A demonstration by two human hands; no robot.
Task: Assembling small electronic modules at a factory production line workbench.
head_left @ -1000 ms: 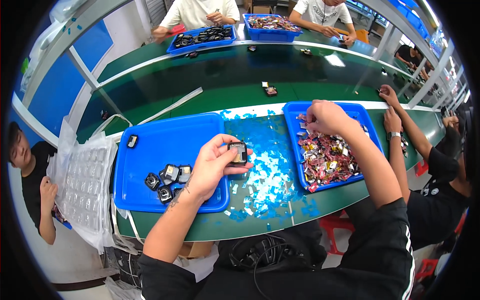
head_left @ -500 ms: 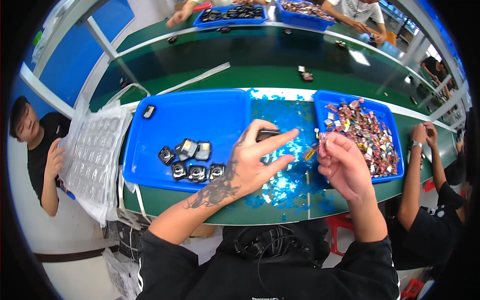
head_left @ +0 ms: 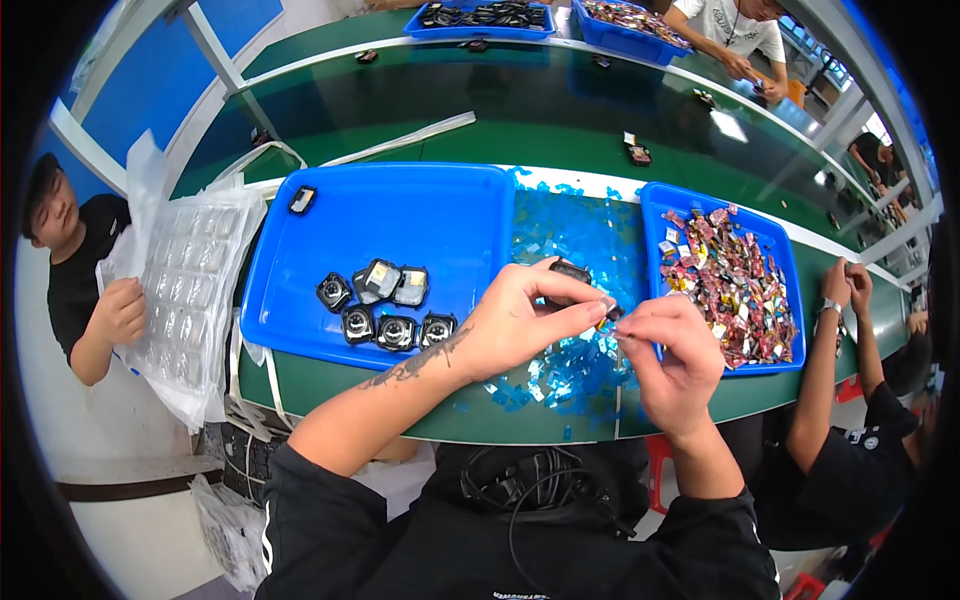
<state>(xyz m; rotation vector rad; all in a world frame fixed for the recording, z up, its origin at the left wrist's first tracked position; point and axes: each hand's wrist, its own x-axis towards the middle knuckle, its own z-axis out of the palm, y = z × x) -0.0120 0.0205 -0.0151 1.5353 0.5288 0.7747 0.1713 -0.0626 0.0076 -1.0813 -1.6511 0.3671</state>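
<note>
My left hand [head_left: 515, 320] is closed around a small black casing [head_left: 571, 271], held above the worktop between the two trays. At the casing's near end my right hand [head_left: 680, 355] is pinched close to my left thumb tip; whatever its fingers hold is too small to make out. Several similar black casings [head_left: 396, 333], some showing a round ring, lie in the large blue tray [head_left: 430, 200] on the left. A smaller blue tray [head_left: 652, 225] on the right is heaped with pinkish and silvery small parts [head_left: 735, 285].
Scraps of blue film [head_left: 560, 385] cover the green worktop [head_left: 470, 425] beneath my hands. Beyond runs a dark green belt [head_left: 480, 95] carrying scattered parts. At left a person holds clear plastic blister sheets [head_left: 185, 270]. Co-workers sit at right and across.
My right hand has moved left to meet the casing in my left hand. The pinkish part with a yellow strip seen in its fingers is no longer visible. My left fingers have closed in.
</note>
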